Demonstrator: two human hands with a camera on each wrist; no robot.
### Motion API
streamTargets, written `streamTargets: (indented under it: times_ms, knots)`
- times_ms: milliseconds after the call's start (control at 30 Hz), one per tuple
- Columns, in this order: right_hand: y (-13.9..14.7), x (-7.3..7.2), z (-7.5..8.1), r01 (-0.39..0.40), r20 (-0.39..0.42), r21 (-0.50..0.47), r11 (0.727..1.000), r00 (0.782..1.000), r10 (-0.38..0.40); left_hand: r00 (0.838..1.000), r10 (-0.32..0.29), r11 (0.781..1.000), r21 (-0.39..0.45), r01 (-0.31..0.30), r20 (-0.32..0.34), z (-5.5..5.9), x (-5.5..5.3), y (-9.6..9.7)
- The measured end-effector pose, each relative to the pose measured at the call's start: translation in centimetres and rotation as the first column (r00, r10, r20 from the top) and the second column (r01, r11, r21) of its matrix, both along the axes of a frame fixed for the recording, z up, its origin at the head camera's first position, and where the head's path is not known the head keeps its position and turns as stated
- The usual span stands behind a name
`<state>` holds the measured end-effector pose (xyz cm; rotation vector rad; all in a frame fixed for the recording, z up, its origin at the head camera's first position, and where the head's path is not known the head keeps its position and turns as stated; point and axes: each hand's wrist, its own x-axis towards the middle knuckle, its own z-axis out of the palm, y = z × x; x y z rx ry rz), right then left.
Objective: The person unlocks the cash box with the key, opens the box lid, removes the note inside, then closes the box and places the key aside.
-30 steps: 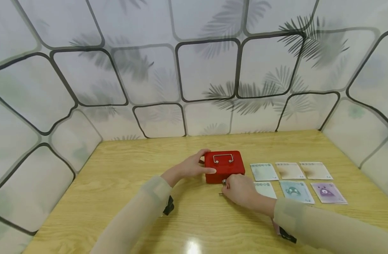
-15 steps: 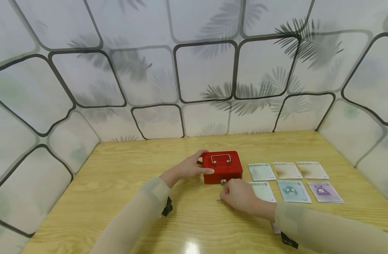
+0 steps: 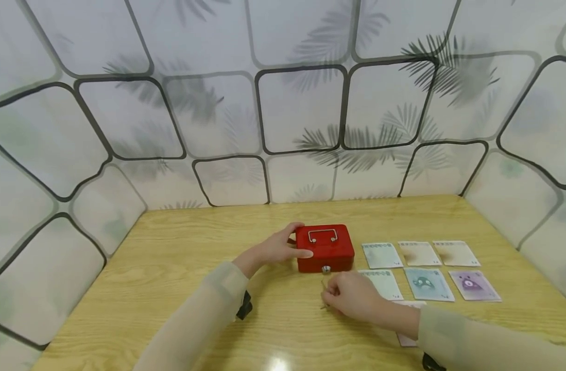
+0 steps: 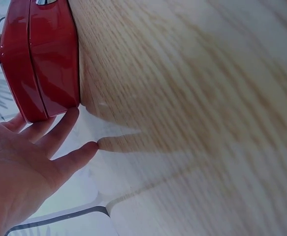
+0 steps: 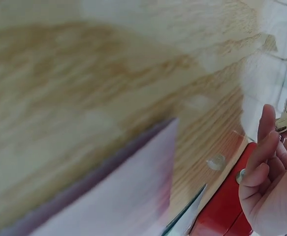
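A red cash box [image 3: 326, 251] with a wire handle on its lid stands on the wooden table. My left hand [image 3: 278, 246] steadies its left side, thumb over the lid and fingers extended. In the left wrist view, fingertips of the left hand [image 4: 30, 152] touch the box's side, with the little finger apart from it. My right hand [image 3: 354, 294] is in front of the box, just short of the round silver lock [image 3: 326, 269]. Its thumb and curled index finger pinch a small metal key [image 5: 283, 123]; in the head view the hand mostly hides the key.
Several play banknotes lie in rows right of the box, among them a purple one [image 3: 474, 285] and a teal one [image 3: 428, 284]. A pink note [image 3: 405, 340] lies partly under the right forearm. A patterned fabric wall [image 3: 301, 113] rises behind the table [image 3: 194, 232].
My right hand has drawn back from the lock toward me, bringing the key along, so the lock now shows fully. The left hand and the box keep their places.
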<state>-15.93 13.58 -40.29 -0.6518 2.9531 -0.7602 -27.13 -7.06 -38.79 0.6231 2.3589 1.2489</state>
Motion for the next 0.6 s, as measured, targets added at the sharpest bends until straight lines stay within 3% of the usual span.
streamTargets:
  times_ms: [200, 367, 600]
  knots:
    - [0.18, -0.09, -0.36, -0.027, 0.006, -0.014, 1.0, 1.0, 0.027, 1.0, -0.003, 1.0, -0.001, 0.003, 0.001, -0.18, -0.12, 0.07]
    - [0.17, -0.1, -0.67, -0.084, 0.058, -0.021, 0.996, 0.995, 0.085, 1.0, -0.007, 1.0, -0.002, 0.007, -0.007, -0.08, -0.08, 0.13]
    - [0.17, -0.18, -0.74, -0.115, 0.054, -0.02, 0.993, 0.992, 0.116, 1.0, -0.003, 1.0, -0.005, 0.003, -0.002, -0.03, -0.04, 0.08]
